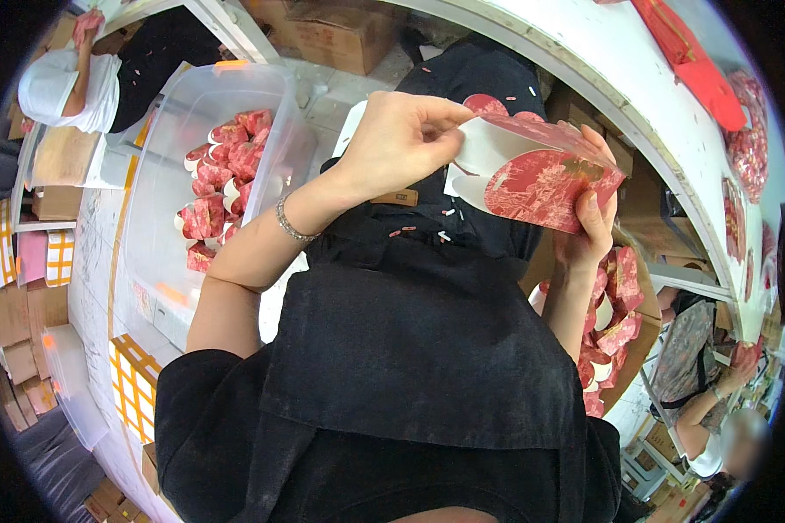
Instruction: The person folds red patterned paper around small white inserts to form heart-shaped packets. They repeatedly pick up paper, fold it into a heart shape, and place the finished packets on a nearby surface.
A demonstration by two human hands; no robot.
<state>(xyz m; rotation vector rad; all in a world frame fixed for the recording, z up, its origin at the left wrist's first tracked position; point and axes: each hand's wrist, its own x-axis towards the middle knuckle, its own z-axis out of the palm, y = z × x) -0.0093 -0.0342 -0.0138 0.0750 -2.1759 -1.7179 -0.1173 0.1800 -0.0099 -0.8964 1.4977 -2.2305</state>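
Note:
I hold a red patterned paper box (540, 189) above my lap, its rounded flaps spread and the white inner side showing. My right hand (595, 222) grips its far right end, with the thumb on the front panel and the fingers behind. The fingertips of my left hand (412, 140) meet at the white flap edge on the box's left side. Whether they pinch the flap or only touch it, I cannot tell. Small red and white paper scraps (445, 235) lie on my black apron (405, 346).
A clear plastic tub (150, 216) on my left holds several red boxes. More fill a cardboard carton (647, 314) by my right arm. A white table (667, 85) curves along the front and right, bearing red items. People work at upper left and lower right.

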